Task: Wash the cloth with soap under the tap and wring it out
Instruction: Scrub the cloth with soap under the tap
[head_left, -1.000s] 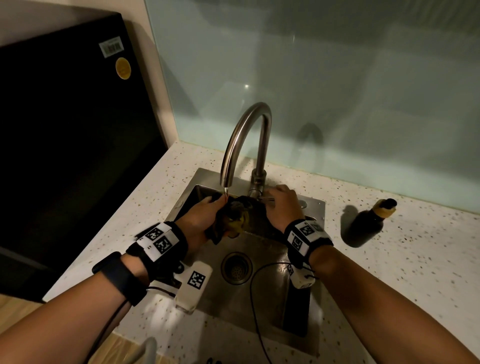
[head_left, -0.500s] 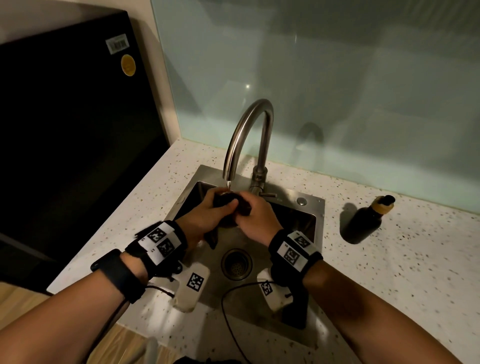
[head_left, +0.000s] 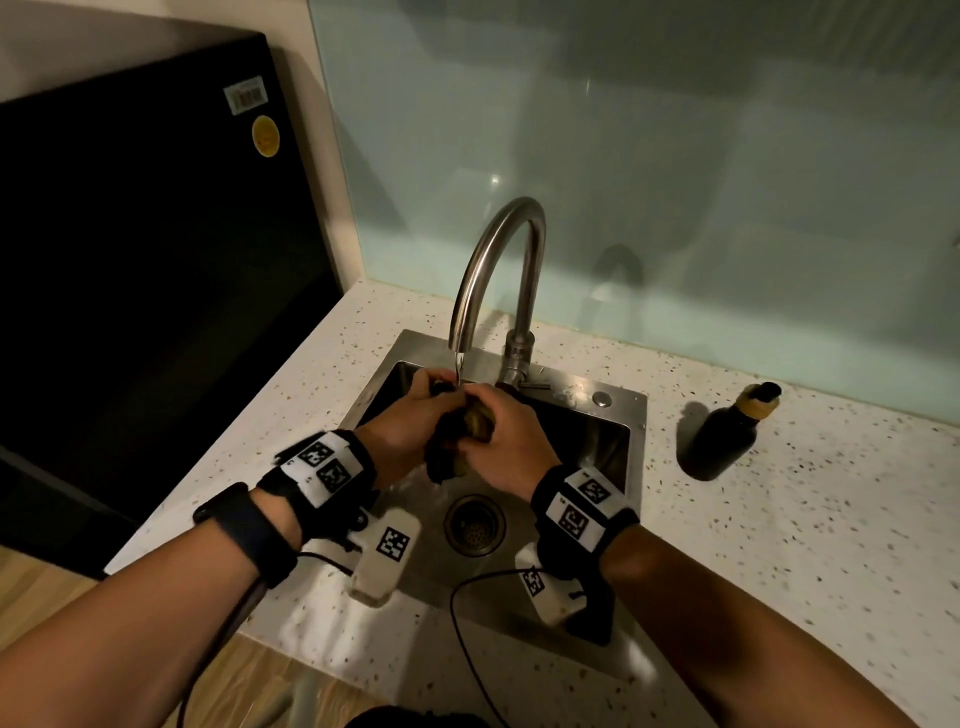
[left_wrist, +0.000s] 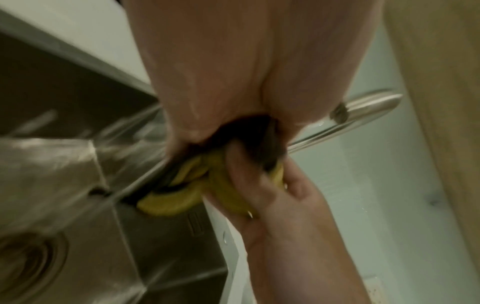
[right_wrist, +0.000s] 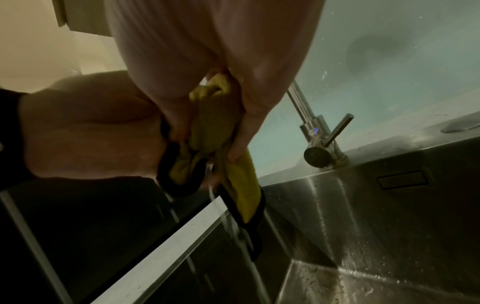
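Below, water streaming off cloth (right_wrist: 241, 185), hands (right_wrist: 207, 72) gripping.

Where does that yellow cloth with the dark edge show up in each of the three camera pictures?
Head: the cloth is bunched between both hands, middle of the picture, just under the tap spout.
Left wrist: cloth at centre, squeezed below the palm.
Right wrist: cloth left of centre, hanging from the fingers, dripping.
Shared landmark: the steel tap.
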